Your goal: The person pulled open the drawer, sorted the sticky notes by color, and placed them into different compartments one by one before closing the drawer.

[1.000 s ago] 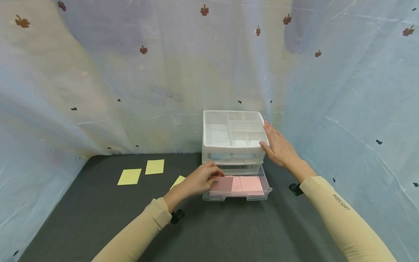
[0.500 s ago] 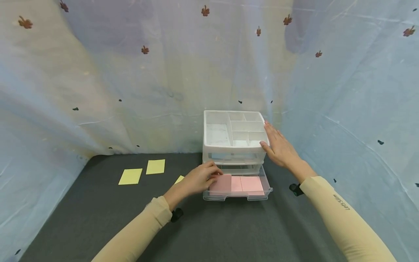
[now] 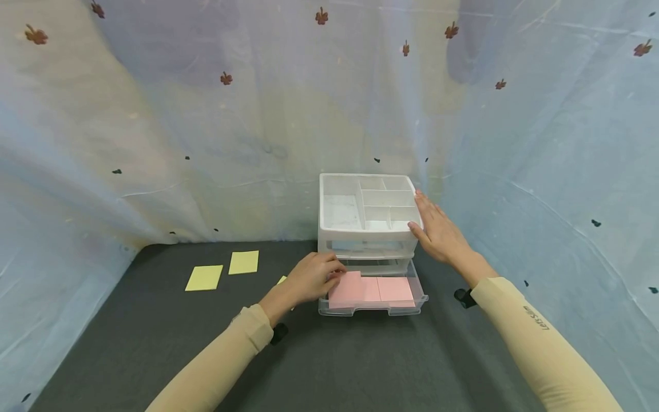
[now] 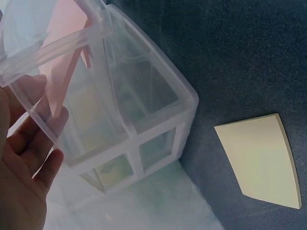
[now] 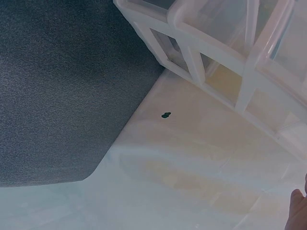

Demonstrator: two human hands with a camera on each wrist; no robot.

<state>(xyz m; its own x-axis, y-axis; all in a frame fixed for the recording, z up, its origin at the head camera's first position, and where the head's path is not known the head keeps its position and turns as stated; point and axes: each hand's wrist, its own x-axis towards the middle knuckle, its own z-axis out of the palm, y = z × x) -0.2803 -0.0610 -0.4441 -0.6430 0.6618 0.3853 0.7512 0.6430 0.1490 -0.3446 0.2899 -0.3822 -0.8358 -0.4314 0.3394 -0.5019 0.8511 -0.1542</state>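
A white drawer organizer stands against the backdrop, its clear bottom drawer pulled out toward me. Inside that drawer lie pink sticky note pads. With thumb and fingers my left hand pinches the leftmost pink sticky note pad, which tilts up at the drawer's left side. The left wrist view has this pad on edge between the thumb and fingertips. My right hand rests with straight fingers against the organizer's upper right side; only a bit of it enters the right wrist view.
Two yellow sticky note pads lie on the dark table at the left. Another yellow pad lies near the organizer, mostly hidden by my left hand in the head view. A patterned curtain hangs behind and beside the table.
My left hand has shifted slightly left, and the pink sticky note pad in it has tilted, its far edge rising. The right hand stays where it was.
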